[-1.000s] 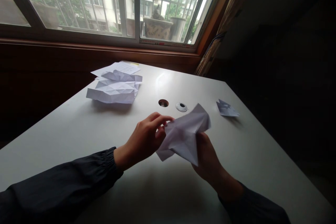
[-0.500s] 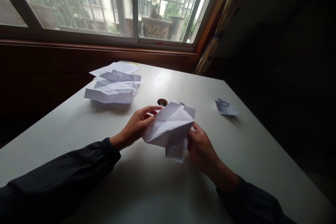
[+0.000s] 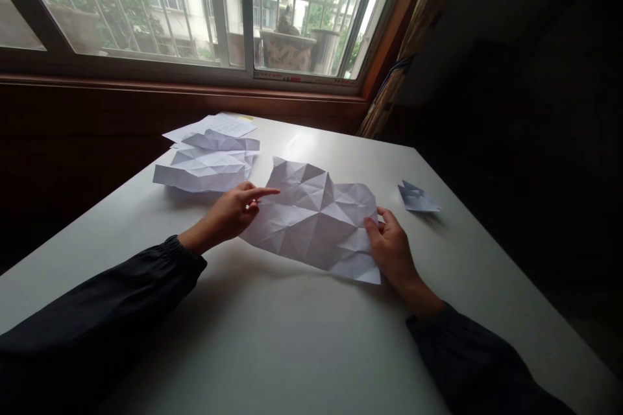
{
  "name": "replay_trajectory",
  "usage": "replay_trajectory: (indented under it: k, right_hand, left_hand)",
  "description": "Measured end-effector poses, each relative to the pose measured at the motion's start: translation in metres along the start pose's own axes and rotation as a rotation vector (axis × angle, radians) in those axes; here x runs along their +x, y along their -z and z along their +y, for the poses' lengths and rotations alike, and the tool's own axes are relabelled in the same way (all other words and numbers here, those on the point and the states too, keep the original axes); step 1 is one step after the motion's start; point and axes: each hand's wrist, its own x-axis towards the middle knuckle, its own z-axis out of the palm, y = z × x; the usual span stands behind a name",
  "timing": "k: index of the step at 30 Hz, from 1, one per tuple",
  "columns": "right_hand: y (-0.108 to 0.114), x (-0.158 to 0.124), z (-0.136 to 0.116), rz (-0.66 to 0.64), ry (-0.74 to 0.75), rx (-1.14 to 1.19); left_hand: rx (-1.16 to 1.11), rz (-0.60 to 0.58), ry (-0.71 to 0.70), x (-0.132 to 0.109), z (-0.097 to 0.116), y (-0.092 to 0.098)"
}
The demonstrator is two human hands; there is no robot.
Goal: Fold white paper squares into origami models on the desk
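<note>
Nearby, creased paper point(image 3: 202, 172) lies just past the left hand point(image 3: 228, 211).

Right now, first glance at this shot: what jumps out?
A large creased sheet of white paper lies unfolded in the middle of the white table, with the right hand at its near right edge and the left hand at its left. Beyond it sits a pile of creased paper, and a bright barred window fills the top.

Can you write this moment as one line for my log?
left hand: by creased paper | right hand: on its edge | also: paper pile
</note>
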Motion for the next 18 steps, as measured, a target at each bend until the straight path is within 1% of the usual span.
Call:
replay_trajectory:
  k: [3,6,7,9,11,13,15,18]
  right_hand:
    - [0.005,0.009,0.01,0.042,0.086,-0.226]
    - [0.008,0.014,0.017,0.003,0.14,-0.334]
    - [0.009,0.015,0.018,-0.018,0.16,-0.351]
    - [0.011,0.016,0.021,-0.075,0.204,-0.363]
    - [0.014,0.017,0.022,-0.124,0.233,-0.339]
    - [0.017,0.02,0.024,-0.124,0.235,-0.304]
    - [0.02,0.023,0.027,-0.071,0.203,-0.259]
    - [0.026,0.03,0.035,-0.005,0.11,-0.156]
  left_hand:
    - [0.125,-0.132,0.063,-0.001,-0.007,0.001]
    - [0.098,-0.288,0.122,-0.002,-0.007,0.001]
    - [0.079,-0.319,0.135,-0.003,-0.006,0.0]
    - [0.061,-0.309,0.15,-0.003,-0.002,-0.002]
    - [0.053,-0.248,0.146,-0.003,0.001,-0.005]
    - [0.004,-0.218,0.136,-0.003,0.005,-0.006]
    - [-0.077,-0.258,0.135,-0.003,0.008,-0.005]
    - [-0.18,-0.378,0.144,-0.002,0.011,0.001]
